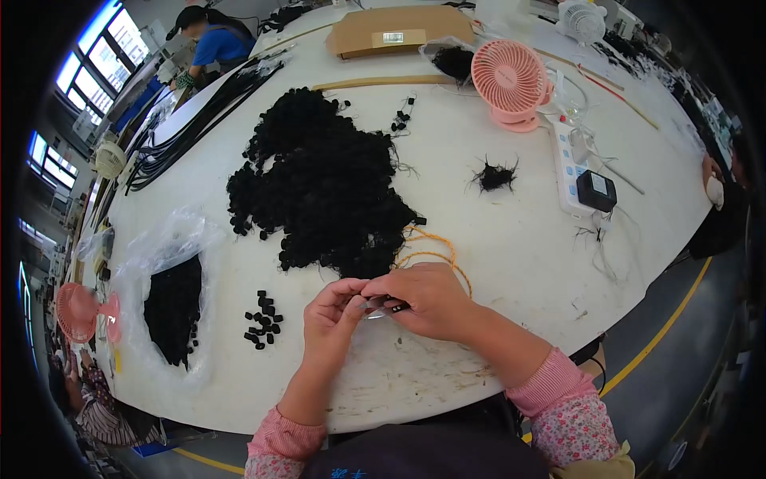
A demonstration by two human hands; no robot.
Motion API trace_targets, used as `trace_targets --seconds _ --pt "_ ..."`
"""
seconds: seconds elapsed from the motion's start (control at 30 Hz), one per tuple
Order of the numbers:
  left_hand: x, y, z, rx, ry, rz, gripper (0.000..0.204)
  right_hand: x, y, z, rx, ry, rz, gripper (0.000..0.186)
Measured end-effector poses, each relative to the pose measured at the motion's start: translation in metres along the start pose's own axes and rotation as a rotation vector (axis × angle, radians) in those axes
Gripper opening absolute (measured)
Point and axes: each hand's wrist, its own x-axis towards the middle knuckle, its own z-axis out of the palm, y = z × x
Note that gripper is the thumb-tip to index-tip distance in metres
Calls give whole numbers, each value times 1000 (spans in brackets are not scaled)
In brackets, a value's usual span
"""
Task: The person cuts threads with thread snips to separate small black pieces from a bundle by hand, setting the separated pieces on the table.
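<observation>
My hands meet at the near edge of the big black heap [327, 184] of small fabric pieces. In the closed fingers of my right hand [431, 299] is a small metal tool with a black part, apparently thread snips [393, 304]. My left hand [331, 315] is closed in a pinch close to the tool's metal end; whatever its fingertips hold is too small and hidden to name. An orange cord [435, 237] loops on the table just beyond my right hand. Left of my left hand lies a little group of short black pieces [263, 321].
A clear plastic bag [171, 227] with black pieces lies at left. A pink fan [511, 80], a white power strip [568, 164] and a black thread tuft [495, 176] are at right. A cardboard box [399, 32] sits at the back; black strips [207, 112] lie far left. Other people sit around.
</observation>
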Motion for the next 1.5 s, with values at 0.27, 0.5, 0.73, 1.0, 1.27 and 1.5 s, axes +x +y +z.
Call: trace_targets --seconds 0.27,0.5,0.73,1.0,1.27,1.5 --pt "4 3 -3 -27 -39 -86 19 -6 8 1 -215 52 -153 25" --pt "4 -1 0 74 -9 -13 14 -7 8 -4 -358 17 -217 20" --pt "4 -6 -1 236 38 -12 11 -8 8 -8 -339 -107 -164 26" --pt "5 -12 -4 310 7 -8 10 -12 8 -8 -428 -128 -197 21" --pt "5 -13 -10 267 -19 -51 7 -11 5 -6 -425 -132 -208 22" --pt "5 -11 -6 192 -61 -63 4 -13 6 -6 -365 -108 -212 31"
